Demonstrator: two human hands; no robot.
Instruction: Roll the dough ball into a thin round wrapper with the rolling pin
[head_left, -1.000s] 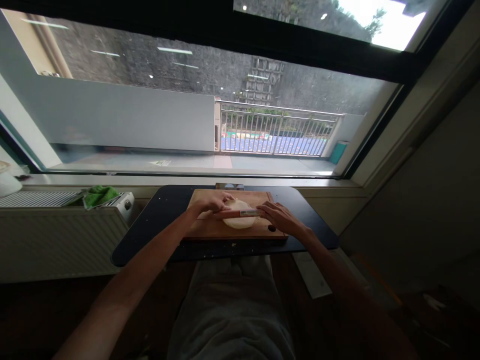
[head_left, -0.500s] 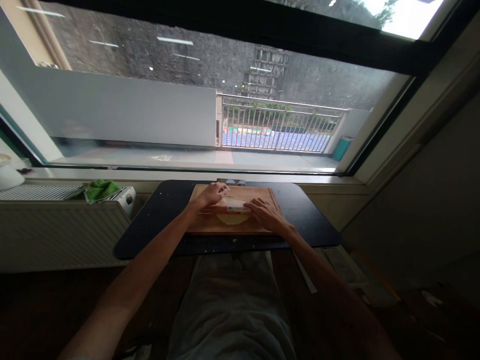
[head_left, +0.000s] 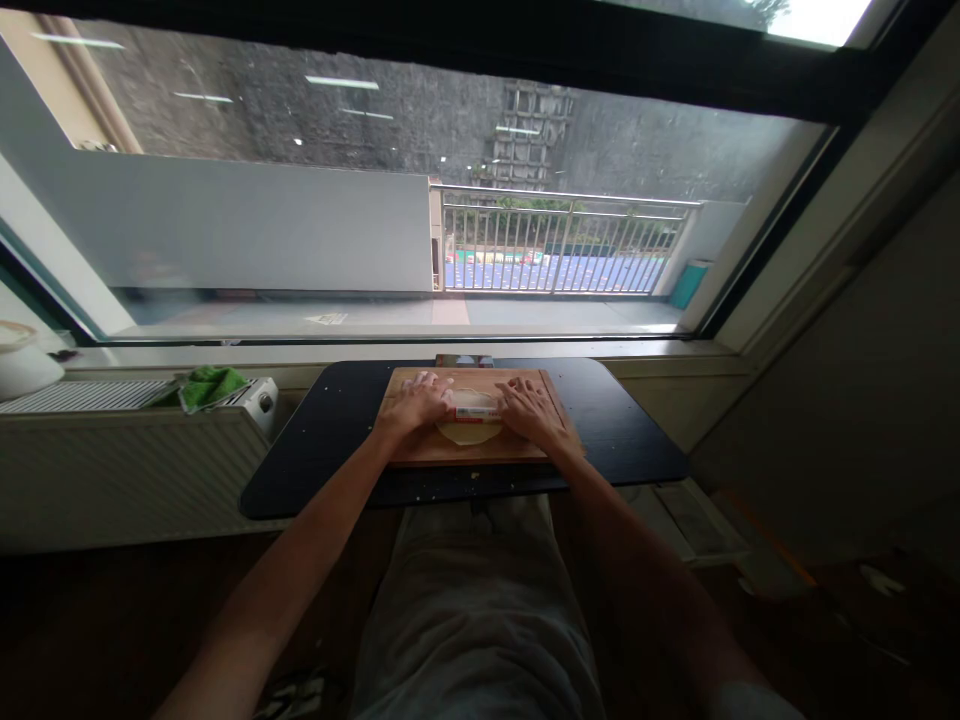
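A round, pale sheet of dough [head_left: 469, 434] lies flat on a wooden cutting board [head_left: 412, 453]. Across the dough rests a rolling pin [head_left: 475, 413] with a white and red label on its middle. My left hand [head_left: 420, 402] is down over the pin's left end, fingers bent over it. Over the right end lies my right hand [head_left: 529, 408], its fingers reaching forward across the pin. Both ends of the pin are hidden beneath my hands.
The board sits on a dark table [head_left: 307, 440] with crumbs along its near edge. Behind the board stands a small box-like object [head_left: 465, 361]. A radiator [head_left: 135, 460] with a green cloth [head_left: 212, 386] is at left, and a large window [head_left: 285, 240] rises beyond the table.
My left hand, earlier raised with curled fingers above the board, has come down onto the rolling pin's left end. My right hand has shifted a little on its end. The view has tilted slightly.
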